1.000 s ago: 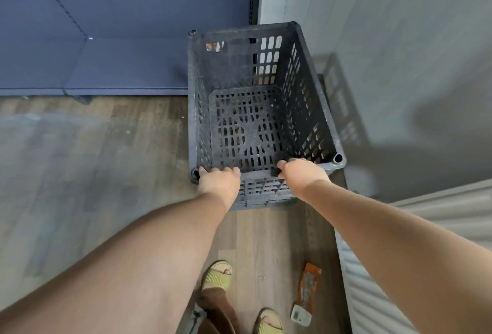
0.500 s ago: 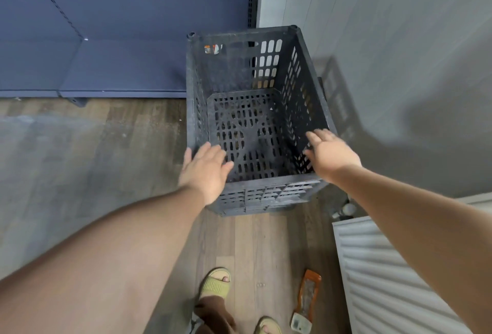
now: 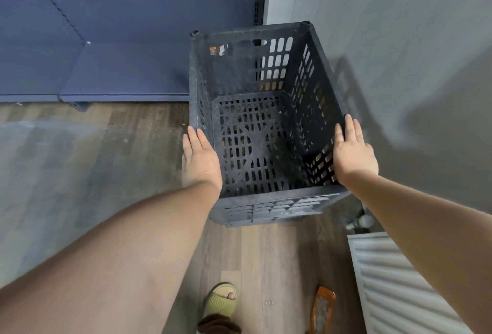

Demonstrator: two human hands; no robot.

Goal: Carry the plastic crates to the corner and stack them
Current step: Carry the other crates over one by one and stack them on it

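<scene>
1. Dark slatted plastic crate [image 3: 266,120] sits in the corner — blue shelving unit [image 3: 106,40] behind it, grey wall [image 3: 399,40] along its right side. Open top faces up, nothing inside; perforated base visible.
2. Slats of another crate [image 3: 279,209] show below the near wall, so it appears stacked on one underneath; the lower one is mostly hidden.
3. Left hand [image 3: 199,160] — fingers straight, palm flat along the outside of the crate's left rim near the front corner. Released, not gripping; real contact or just beside, cannot tell.
4. Right hand [image 3: 352,152] — fingers straight and together, lying over the right rim near the front. Also flat, no curl round the edge.
5. Both forearms reach in from the bottom of the view.
6. Wood-look floor [image 3: 80,160] under everything. Green slipper [image 3: 221,304] on a foot at bottom centre, orange-framed object [image 3: 323,309] flat on the floor beside it, white ribbed panel [image 3: 399,285] at bottom right.
</scene>
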